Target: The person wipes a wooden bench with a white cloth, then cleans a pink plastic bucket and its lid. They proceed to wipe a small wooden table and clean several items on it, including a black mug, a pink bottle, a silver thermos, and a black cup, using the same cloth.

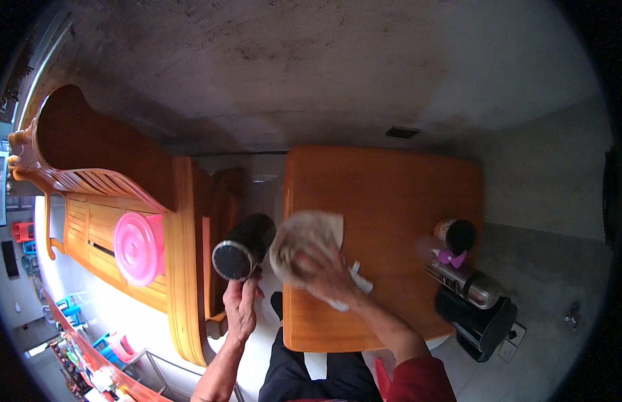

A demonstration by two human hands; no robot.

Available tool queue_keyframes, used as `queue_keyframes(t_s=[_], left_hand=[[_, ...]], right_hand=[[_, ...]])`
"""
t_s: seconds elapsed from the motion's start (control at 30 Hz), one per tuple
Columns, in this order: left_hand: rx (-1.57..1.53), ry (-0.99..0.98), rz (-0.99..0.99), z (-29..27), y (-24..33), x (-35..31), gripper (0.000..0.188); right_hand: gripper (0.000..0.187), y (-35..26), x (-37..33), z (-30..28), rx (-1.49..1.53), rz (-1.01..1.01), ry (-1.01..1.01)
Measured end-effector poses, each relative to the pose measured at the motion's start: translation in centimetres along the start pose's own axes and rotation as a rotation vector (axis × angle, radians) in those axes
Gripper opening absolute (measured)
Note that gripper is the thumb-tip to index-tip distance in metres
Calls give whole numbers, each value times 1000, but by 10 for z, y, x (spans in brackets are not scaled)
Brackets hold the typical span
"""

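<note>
My left hand (240,307) grips the lower end of a black cylindrical container (253,236). The container is tilted beside the table's left edge, and its round, silver-rimmed end faces me. My right hand (328,271) presses a crumpled beige cloth (311,231) onto the left part of the brown wooden table (385,194). Motion blurs that hand and the cloth a little. A small white piece (360,280), perhaps tissue or cloth, shows beside and under my right wrist.
At the table's right end stand a dark-lidded jar (460,236), a purple item (452,258), a silvery container (482,289) and a black appliance (475,321) near a wall socket (512,343). To the left is a wooden bench (183,268) carrying a pink lidded bucket (138,249). A grey wall rises behind.
</note>
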State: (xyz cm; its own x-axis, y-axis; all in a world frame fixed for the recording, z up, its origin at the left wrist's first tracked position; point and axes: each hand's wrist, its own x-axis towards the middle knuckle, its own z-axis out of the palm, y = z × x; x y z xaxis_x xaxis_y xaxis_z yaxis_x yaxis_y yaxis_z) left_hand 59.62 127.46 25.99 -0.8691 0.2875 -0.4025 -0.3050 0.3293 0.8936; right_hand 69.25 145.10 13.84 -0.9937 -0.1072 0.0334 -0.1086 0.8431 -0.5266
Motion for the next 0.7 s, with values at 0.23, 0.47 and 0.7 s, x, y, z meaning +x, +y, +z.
queue_keyframes(t_s=[0.23,0.47,0.7], left_hand=[[70,-254,93,72,16,70,25],[153,-390,211,135,11,109,33],[65,-410,233,171,-3,110,34]], right_hand=[[57,-1,-81,12,-104,147,-83],[64,67,-46,-13,-167,821,327],[52,-20,-128,35,66,143,-115]])
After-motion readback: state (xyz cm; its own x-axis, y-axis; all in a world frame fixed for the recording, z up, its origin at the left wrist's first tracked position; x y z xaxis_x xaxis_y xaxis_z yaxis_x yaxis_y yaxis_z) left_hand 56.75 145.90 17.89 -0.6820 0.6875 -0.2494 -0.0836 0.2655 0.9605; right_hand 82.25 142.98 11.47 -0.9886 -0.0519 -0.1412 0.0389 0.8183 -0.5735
